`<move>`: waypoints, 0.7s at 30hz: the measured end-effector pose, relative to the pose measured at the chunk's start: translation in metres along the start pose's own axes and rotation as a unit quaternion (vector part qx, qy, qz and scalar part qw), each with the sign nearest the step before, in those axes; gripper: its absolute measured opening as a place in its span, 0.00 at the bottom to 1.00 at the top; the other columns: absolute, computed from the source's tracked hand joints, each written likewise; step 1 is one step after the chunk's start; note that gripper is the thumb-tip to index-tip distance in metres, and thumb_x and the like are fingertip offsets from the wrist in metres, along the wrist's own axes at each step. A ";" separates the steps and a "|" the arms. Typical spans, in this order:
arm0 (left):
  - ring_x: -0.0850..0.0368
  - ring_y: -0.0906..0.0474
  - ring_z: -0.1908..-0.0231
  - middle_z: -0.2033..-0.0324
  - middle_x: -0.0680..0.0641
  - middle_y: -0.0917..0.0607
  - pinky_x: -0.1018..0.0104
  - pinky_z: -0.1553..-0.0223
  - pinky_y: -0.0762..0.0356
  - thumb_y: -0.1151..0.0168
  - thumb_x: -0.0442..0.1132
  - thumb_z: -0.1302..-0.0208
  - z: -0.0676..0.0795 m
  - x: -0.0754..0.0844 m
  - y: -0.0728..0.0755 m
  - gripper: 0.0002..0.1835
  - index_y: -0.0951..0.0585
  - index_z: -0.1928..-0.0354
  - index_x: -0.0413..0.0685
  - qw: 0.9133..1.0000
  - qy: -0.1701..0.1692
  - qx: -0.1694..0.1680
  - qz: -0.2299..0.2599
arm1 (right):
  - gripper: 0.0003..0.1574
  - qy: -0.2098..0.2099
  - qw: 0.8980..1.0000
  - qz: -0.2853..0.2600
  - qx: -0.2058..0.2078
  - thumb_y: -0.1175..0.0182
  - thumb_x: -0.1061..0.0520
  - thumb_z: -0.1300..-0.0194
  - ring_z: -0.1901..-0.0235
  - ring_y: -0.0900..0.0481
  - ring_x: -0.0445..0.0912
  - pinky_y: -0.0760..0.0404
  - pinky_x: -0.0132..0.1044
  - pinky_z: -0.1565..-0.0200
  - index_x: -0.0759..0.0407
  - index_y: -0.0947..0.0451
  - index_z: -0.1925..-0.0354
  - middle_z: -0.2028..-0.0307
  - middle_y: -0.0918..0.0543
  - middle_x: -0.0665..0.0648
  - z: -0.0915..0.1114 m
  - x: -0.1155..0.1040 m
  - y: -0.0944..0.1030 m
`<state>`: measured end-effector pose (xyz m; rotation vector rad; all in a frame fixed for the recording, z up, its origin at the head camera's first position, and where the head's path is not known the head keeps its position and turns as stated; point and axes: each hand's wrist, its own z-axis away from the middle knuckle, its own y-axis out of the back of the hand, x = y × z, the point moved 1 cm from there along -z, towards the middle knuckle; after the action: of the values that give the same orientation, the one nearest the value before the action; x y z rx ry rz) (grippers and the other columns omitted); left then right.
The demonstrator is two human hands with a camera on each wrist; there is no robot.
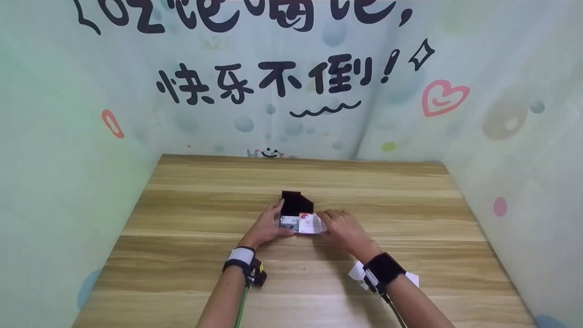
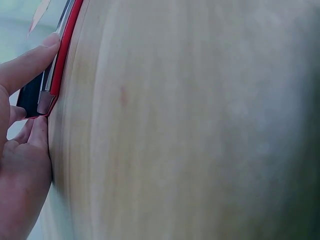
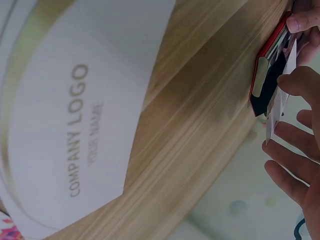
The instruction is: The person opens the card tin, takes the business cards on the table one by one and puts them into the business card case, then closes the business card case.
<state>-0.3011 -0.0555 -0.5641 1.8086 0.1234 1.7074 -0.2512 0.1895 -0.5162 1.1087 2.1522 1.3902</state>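
A card case with a black inside [image 1: 291, 203] and a red outer edge [image 2: 64, 60] lies with its flap raised on the table. My left hand [image 1: 266, 226] grips its left end, thumb along the front edge in the left wrist view. A printed card [image 1: 288, 222] shows inside the case. Over the case's right part, my right hand [image 1: 344, 228] pinches a white business card [image 3: 280, 97] with red print in one corner. In the right wrist view its thumb is on one face and other fingers stand behind. The held card's lower edge is partly hidden in the head view.
Beneath my right wrist, loose white cards [image 1: 412, 278] lie on the wooden table [image 1: 205, 182]; one large card [image 3: 75, 120] reads "COMPANY LOGO" in the right wrist view. A printed curtain [image 1: 273, 123] encloses the table's back and sides. Each wrist wears a strapped camera with a cable.
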 end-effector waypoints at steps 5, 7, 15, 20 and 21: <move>0.33 0.51 0.23 0.23 0.33 0.46 0.41 0.23 0.52 0.22 0.42 0.50 0.000 0.000 -0.002 0.58 0.48 0.21 0.47 1.000 0.005 0.000 0.010 | 0.31 -0.006 1.000 -0.002 -0.028 0.24 0.52 0.49 0.58 0.13 0.54 0.15 0.47 0.56 0.63 0.20 0.48 0.56 0.13 0.60 -0.007 -0.004 -0.004; 0.32 0.51 0.24 0.23 0.33 0.47 0.40 0.23 0.52 0.22 0.42 0.50 0.000 0.000 -0.002 0.58 0.48 0.21 0.47 1.000 0.006 0.000 0.013 | 0.33 -0.014 0.999 -0.005 -0.046 0.24 0.51 0.48 0.57 0.14 0.55 0.15 0.48 0.53 0.63 0.21 0.47 0.55 0.13 0.61 -0.010 -0.006 -0.005; 0.32 0.50 0.24 0.24 0.31 0.46 0.42 0.23 0.50 0.22 0.40 0.50 0.000 0.000 0.001 0.59 0.49 0.21 0.46 1.000 0.000 -0.006 0.011 | 0.34 -0.021 0.996 0.017 -0.091 0.27 0.49 0.45 0.54 0.14 0.56 0.16 0.49 0.49 0.61 0.22 0.43 0.51 0.14 0.62 -0.025 -0.010 -0.009; 0.33 0.50 0.24 0.23 0.31 0.48 0.42 0.23 0.50 0.21 0.41 0.51 -0.001 0.000 0.000 0.59 0.49 0.21 0.48 1.000 0.016 -0.005 0.009 | 0.31 -0.020 0.996 0.020 -0.084 0.27 0.50 0.44 0.54 0.14 0.54 0.16 0.48 0.51 0.60 0.21 0.44 0.52 0.14 0.60 -0.031 -0.011 -0.010; 0.33 0.50 0.24 0.23 0.32 0.48 0.42 0.23 0.50 0.21 0.42 0.51 -0.001 0.000 -0.001 0.60 0.49 0.21 0.49 1.000 0.018 -0.005 0.009 | 0.31 -0.022 0.996 0.017 -0.086 0.27 0.50 0.44 0.54 0.14 0.55 0.16 0.49 0.50 0.60 0.21 0.44 0.52 0.14 0.61 -0.032 -0.011 -0.010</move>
<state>-0.3018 -0.0544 -0.5645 1.7769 0.1130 1.7505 -0.2690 0.1590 -0.5120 1.1029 1.9505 1.5195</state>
